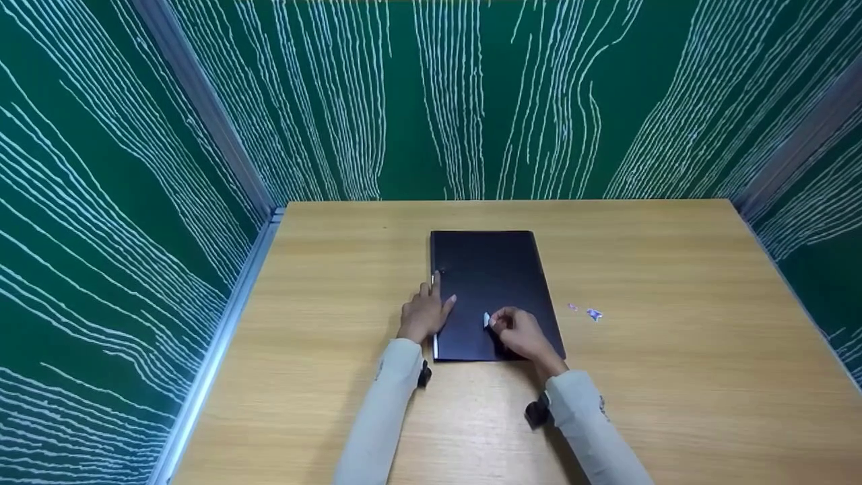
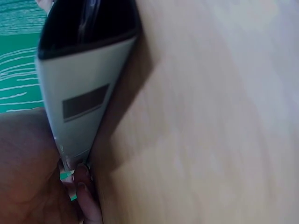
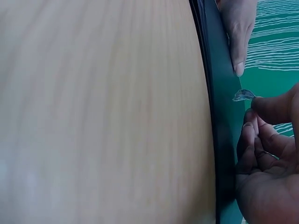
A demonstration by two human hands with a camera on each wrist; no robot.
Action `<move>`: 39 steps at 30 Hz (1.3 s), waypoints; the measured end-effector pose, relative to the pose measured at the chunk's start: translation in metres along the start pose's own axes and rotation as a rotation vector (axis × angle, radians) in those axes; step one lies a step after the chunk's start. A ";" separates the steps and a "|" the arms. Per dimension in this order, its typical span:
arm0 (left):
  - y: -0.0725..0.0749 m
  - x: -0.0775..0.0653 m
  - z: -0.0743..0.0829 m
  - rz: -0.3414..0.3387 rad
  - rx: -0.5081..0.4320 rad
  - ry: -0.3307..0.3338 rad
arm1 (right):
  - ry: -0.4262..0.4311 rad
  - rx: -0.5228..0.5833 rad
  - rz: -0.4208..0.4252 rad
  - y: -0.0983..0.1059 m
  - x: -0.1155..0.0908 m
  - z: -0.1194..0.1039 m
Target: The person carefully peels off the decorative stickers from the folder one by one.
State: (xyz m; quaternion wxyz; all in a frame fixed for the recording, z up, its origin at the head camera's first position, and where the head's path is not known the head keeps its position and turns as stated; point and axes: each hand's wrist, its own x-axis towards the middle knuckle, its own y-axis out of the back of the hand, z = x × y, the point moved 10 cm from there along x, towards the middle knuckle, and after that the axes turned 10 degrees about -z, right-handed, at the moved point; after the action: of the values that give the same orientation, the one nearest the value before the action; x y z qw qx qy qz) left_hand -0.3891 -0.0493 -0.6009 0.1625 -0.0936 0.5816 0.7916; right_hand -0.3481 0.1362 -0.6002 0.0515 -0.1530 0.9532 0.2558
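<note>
Head view gives me the whole scene, and I use the dark folder (image 1: 495, 269) as my mark. At the folder's left edge is the left hand (image 1: 423, 315). Its fingers are spread: the pointing finger lies straight by the edge, and the thumb sticks out over the cover. Left wrist view shows me the folder's white spine (image 2: 70, 79), with a grey label (image 2: 86, 102) on it, next to that hand. The folder lies on the wooden surface (image 1: 673, 283).

Over the near half of the folder, close to its middle, is a small pale piece (image 1: 486, 320). The right hand (image 1: 522, 331) pinches it with the thumb and a finger. I cannot tell if the piece touches the cover.

To do this well, I would pinch lightly at the rim, so the piece does not crumple. I would press the left hand down softly, so the folder cannot slide.

Just right of the folder lie two tiny purple scraps (image 1: 594, 314). I would lift the right arm high, so it does not brush them.
</note>
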 end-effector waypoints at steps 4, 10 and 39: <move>0.001 -0.001 -0.001 0.008 -0.016 -0.005 | -0.001 0.003 0.002 0.000 0.000 0.000; 0.002 -0.002 0.000 0.011 -0.021 -0.011 | -0.002 0.010 0.008 0.002 0.001 0.000; 0.001 -0.002 0.001 -0.005 -0.012 -0.022 | 0.107 -0.203 0.066 0.031 -0.006 -0.008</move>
State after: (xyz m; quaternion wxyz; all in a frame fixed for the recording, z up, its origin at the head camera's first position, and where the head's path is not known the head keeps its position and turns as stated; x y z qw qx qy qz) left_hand -0.3875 -0.0489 -0.5994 0.1701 -0.0871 0.5750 0.7955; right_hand -0.3528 0.1590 -0.5773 -0.0237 -0.1394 0.9283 0.3439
